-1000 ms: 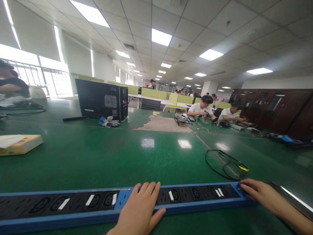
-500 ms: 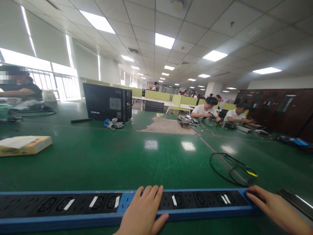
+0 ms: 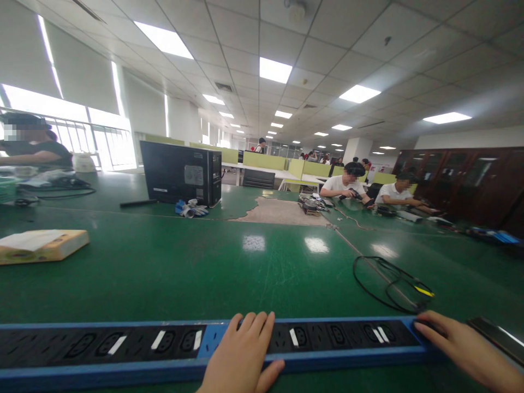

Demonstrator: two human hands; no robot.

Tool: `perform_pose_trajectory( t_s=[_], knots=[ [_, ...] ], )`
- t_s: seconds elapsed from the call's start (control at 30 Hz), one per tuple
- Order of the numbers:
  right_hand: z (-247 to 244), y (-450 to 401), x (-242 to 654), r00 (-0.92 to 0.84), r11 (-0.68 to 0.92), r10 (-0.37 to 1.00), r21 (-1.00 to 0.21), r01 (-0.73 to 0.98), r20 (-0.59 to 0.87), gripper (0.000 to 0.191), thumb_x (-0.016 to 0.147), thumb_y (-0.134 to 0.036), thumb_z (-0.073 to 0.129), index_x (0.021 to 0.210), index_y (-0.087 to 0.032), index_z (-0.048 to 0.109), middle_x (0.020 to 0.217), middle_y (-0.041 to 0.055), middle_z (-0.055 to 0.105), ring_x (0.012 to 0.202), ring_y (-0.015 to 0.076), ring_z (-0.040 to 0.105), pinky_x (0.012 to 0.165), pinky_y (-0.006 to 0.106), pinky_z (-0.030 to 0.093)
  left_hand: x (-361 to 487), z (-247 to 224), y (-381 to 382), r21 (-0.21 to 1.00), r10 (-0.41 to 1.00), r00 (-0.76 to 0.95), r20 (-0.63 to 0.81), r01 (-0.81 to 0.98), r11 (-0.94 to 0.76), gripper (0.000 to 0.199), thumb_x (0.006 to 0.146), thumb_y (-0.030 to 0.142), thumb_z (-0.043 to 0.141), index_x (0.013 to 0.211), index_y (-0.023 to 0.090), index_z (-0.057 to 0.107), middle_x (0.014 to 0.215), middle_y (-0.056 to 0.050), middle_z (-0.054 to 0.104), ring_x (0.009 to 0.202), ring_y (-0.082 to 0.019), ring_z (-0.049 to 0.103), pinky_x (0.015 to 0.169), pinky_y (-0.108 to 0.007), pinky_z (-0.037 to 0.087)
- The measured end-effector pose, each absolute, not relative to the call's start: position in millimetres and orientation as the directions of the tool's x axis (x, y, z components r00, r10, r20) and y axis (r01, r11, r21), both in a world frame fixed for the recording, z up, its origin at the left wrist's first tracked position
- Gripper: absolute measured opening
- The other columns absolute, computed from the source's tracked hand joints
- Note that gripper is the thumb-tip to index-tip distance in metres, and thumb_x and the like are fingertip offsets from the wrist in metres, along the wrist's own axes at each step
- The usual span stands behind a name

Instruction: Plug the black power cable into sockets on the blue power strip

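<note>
A long blue power strip (image 3: pixel 319 360) with black sockets and small white labels lies across the green table along the bottom of the view. My left hand (image 3: pixel 243 355) rests over its middle, fingers over the far edge and thumb at the near side, gripping it. At the strip's right end is my right hand (image 3: pixel 458 344), its thumb and fingers closed round the end; the fingertips are partly hidden. Beside my right hand lies a dark flat object (image 3: pixel 497 335) with a shiny edge.
Black cable (image 3: pixel 387 278) with a yellow tag lies beyond the right end. A tissue pack (image 3: pixel 61 245) sits at left. Farther back stand a black computer case (image 3: pixel 176 172), gloves (image 3: pixel 191 208) and loose parts (image 3: pixel 313 203). Several people sit around the table.
The view has shifted very slightly. Both hands keep their places on the power strip.
</note>
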State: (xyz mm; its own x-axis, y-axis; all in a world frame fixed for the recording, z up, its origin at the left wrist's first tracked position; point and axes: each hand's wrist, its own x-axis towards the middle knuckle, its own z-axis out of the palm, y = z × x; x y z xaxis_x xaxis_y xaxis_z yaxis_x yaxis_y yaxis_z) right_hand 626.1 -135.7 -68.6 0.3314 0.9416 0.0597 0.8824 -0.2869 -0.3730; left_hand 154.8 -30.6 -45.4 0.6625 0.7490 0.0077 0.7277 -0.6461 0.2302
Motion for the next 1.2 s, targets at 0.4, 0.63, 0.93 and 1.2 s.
perform_pose_trajectory(
  t_s=[0.4,0.63,0.93,1.2],
  knots=[
    [-77,-135,639,0.331,-0.272,0.941,-0.415,0.868,0.076,0.051,0.08,-0.067,0.047,0.098,-0.025,0.071,0.1,0.0046,0.075,0.097,0.027,0.068,0.084,0.031,0.054,154,-51,-29,0.246,0.74,0.673,0.01,0.715,-0.654,0.065,0.09,0.051,0.048,0.145,0.018,0.038,0.147,-0.01,0.045,0.131,-0.033,0.042,0.113,-0.055,0.028],
    [-85,-132,649,0.349,-0.253,0.933,-0.526,0.812,0.091,0.042,0.074,-0.065,0.058,0.088,-0.029,0.075,0.092,0.001,0.077,0.088,0.0265,0.071,0.078,0.031,0.057,155,-59,-24,0.221,0.733,0.677,0.063,0.707,-0.672,0.068,0.088,0.054,0.05,0.144,0.017,0.04,0.144,-0.013,0.048,0.128,-0.034,0.045,0.11,-0.056,0.032],
    [-91,-130,654,0.368,-0.251,0.926,-0.588,0.769,0.087,0.039,0.071,-0.063,0.061,0.085,-0.031,0.076,0.088,0.001,0.077,0.084,0.0276,0.071,0.077,0.033,0.057,155,-64,-24,0.189,0.722,0.684,0.107,0.699,-0.69,0.069,0.088,0.058,0.049,0.143,0.018,0.041,0.141,-0.013,0.051,0.126,-0.033,0.048,0.108,-0.054,0.035],
    [-81,-132,656,0.37,-0.278,0.92,-0.452,0.847,0.127,0.041,0.071,-0.066,0.057,0.084,-0.032,0.076,0.092,0.0045,0.077,0.09,0.0319,0.07,0.084,0.043,0.053,156,-63,-25,0.196,0.734,0.671,0.107,0.71,-0.677,0.069,0.088,0.058,0.049,0.143,0.017,0.041,0.141,-0.013,0.051,0.127,-0.034,0.047,0.109,-0.056,0.033]
  ],
)
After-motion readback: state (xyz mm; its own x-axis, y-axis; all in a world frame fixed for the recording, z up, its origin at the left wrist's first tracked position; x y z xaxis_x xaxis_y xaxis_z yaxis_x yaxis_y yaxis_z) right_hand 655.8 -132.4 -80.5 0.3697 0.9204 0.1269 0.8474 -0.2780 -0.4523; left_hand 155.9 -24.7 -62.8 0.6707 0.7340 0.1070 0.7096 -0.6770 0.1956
